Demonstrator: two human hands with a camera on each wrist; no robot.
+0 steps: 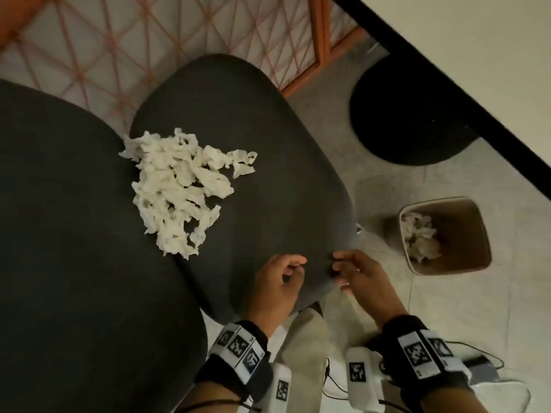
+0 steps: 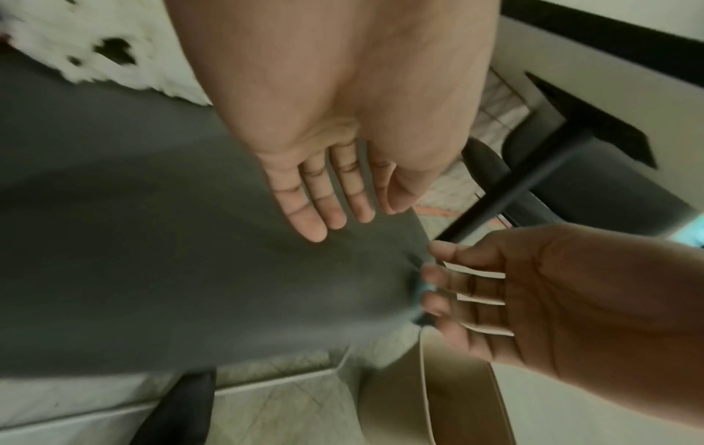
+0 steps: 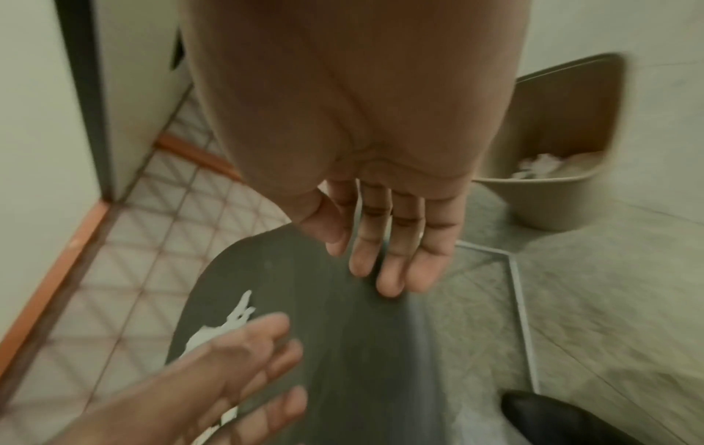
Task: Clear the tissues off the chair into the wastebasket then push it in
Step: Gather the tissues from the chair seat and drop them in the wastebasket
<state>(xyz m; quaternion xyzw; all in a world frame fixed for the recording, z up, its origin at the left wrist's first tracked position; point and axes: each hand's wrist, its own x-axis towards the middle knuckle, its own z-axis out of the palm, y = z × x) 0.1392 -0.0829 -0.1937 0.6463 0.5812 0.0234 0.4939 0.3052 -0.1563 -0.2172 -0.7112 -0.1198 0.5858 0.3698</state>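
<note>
Tissues (image 1: 179,189), white and crumpled, lie heaped on the dark grey padded chair seat (image 1: 268,180), well apart from both hands. Left hand (image 1: 275,283) and right hand (image 1: 362,283) hover side by side over the seat's near edge, fingers loosely spread and holding nothing. Beyond the right hand, a beige square wastebasket (image 1: 465,213) on the floor holds more white tissue.

**Materials and finishes**

The dark grey chair seat (image 1: 268,162) is matt woven cloth. The crumpled white tissues (image 1: 179,192) look soft, wrinkled paper. The beige square wastebasket (image 1: 474,231) seems smooth matt plastic. The pale floor (image 1: 447,186) shows dull, mottled tile.
</note>
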